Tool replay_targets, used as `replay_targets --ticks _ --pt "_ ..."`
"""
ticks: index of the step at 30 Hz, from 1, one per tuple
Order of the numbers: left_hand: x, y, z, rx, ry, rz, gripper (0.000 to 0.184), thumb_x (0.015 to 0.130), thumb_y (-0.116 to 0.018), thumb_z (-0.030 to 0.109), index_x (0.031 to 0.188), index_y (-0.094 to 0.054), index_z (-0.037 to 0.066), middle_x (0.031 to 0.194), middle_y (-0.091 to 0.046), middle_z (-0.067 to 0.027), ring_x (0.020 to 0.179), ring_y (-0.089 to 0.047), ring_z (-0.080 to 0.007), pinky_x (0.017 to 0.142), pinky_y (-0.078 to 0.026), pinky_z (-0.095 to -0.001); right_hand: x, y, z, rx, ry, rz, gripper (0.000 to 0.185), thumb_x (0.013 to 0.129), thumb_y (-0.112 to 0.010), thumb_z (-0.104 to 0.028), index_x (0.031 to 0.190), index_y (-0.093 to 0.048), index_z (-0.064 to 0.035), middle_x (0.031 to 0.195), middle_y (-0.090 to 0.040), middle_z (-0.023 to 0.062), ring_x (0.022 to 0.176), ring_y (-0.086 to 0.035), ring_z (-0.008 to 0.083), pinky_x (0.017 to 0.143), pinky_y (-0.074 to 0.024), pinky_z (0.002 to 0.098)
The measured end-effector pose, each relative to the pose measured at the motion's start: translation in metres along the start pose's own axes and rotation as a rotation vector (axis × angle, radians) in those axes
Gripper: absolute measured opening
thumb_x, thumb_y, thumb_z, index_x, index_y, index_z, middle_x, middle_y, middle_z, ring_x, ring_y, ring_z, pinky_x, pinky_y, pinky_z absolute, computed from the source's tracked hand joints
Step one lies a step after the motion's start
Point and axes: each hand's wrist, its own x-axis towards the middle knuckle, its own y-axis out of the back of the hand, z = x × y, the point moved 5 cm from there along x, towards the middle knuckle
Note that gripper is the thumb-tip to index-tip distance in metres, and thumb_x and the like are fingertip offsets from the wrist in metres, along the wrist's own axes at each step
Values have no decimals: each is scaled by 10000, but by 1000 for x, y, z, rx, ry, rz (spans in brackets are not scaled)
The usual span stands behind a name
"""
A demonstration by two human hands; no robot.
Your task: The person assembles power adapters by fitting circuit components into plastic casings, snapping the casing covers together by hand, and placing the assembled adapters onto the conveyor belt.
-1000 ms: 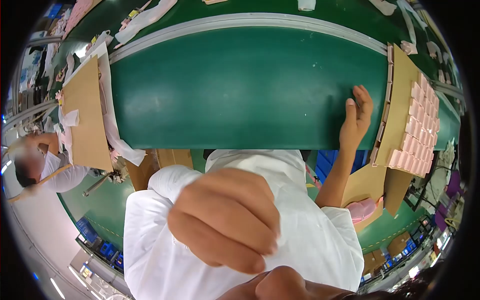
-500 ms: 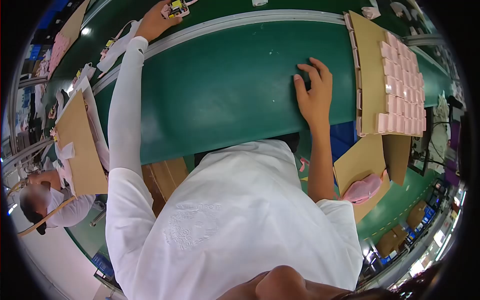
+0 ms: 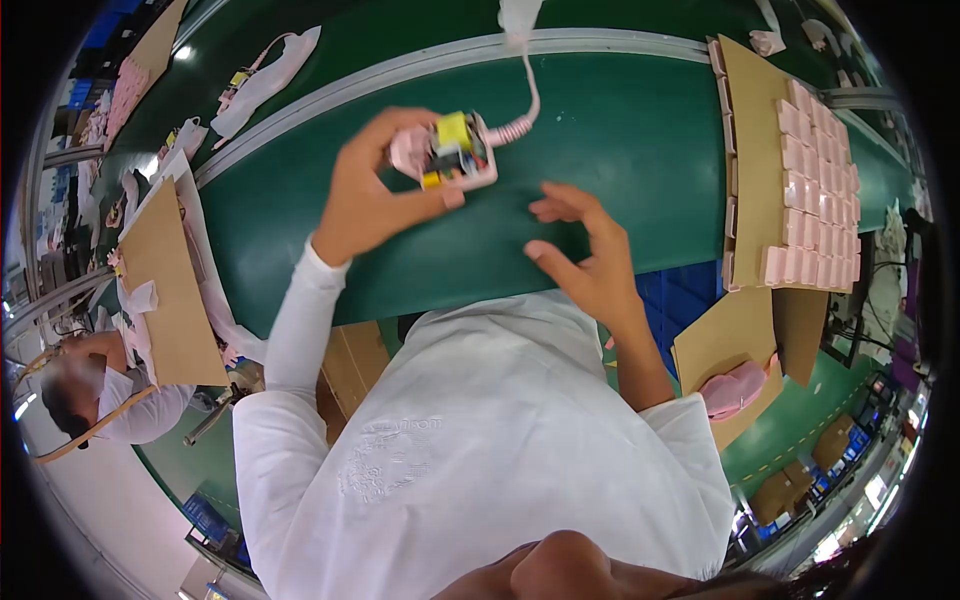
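My left hand [image 3: 375,185] grips an open pink power adapter [image 3: 462,155] held above the green work surface. Its circuit board, with a yellow-wrapped transformer and small parts, shows in the uncovered housing. A coiled pink cord [image 3: 512,130] runs from its right end up to a white wrapping [image 3: 519,18] beyond the metal rail. To the right of the adapter, my right hand [image 3: 590,240] is apart from it, fingers spread and curved, with nothing in them.
A cardboard sheet [image 3: 752,160] at right carries rows of pink plastic shells [image 3: 815,200]. Beyond the metal rail [image 3: 400,75] lies another adapter with white wrapping [image 3: 265,85]. A cardboard box [image 3: 720,345] stands below right. Another person [image 3: 120,395] sits at far left.
My left hand has brought the adapter from beyond the rail toward me, its cord trailing. My right hand has moved left and nearer my body, closer to the adapter.
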Motion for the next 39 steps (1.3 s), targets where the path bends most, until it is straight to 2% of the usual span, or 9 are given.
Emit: replay_targets --ticks 3,8,12,18,24,25,28,31,39 --pt "-20 -25 3 -137 17 -101 676 683 -955 116 1271 -630 38 1209 -625 -64 1133 -612 -161 988 -503 -318 11 -20 -10 193 -48 -101 851 738 -934 -183 1453 -488 -60 1219 -713 146 1050 -706 241 937 -540 364" --pt "-41 -31 -4 -313 89 -145 874 642 -983 207 1395 -570 48 1252 -646 -102 1170 -621 -210 1049 -473 -356 12 -37 -14 248 40 -142 785 735 -918 -95 1415 -528 -51 1243 -700 136 1101 -689 239 978 -526 364" --pt "-53 -32 -18 -720 331 -44 904 856 -774 599 1431 -519 -51 1313 -650 -178 1187 -649 -249 1064 -479 -386 2 -41 -14 311 38 -147 758 720 -885 -1 1401 -554 -47 1229 -691 114 1089 -679 213 968 -526 356" --pt "-71 -48 -40 -886 543 -74 604 939 -703 362 1337 -583 -76 1228 -698 -150 1107 -686 -217 969 -537 -342 6 -38 -20 133 111 -158 696 742 -853 -12 1387 -597 -66 1115 -713 105 928 -689 203 830 -552 335" --pt "-72 -42 -45 -1026 461 61 415 952 -691 138 1306 -620 -67 1158 -722 -121 1020 -698 -168 911 -553 -310 2 -27 -15 -171 52 -166 199 753 -869 -113 833 -691 -72 701 -635 28 598 -581 194 558 -448 334" --pt "-73 -41 -46 -1008 457 78 415 951 -701 140 1302 -622 -66 1155 -723 -120 1013 -696 -165 907 -552 -309 1 -27 -20 -195 82 -124 330 753 -875 -135 635 -570 -90 605 -571 1 520 -519 202 510 -378 333" --pt "-75 -45 -47 -950 459 90 416 951 -726 149 1300 -624 -55 1157 -723 -112 982 -686 -152 893 -548 -306 -10 -23 -33 -179 234 -195 223 721 -861 -116 740 -640 -107 724 -635 5 638 -595 213 580 -433 345" --pt "-75 -51 -43 -891 463 51 412 943 -744 140 1298 -631 -36 1154 -723 -100 964 -675 -142 883 -544 -301 -1 -27 -64 -411 543 100 240 691 -821 -89 892 -695 -128 921 -697 11 836 -658 244 729 -499 386" --pt "-74 -66 -35 -882 445 -7 378 945 -760 156 1265 -656 -16 1124 -721 -81 968 -669 -144 856 -538 -301 23 -47 -48 -382 410 -2 336 702 -768 -78 1031 -713 -121 1076 -729 10 939 -692 242 865 -515 440"
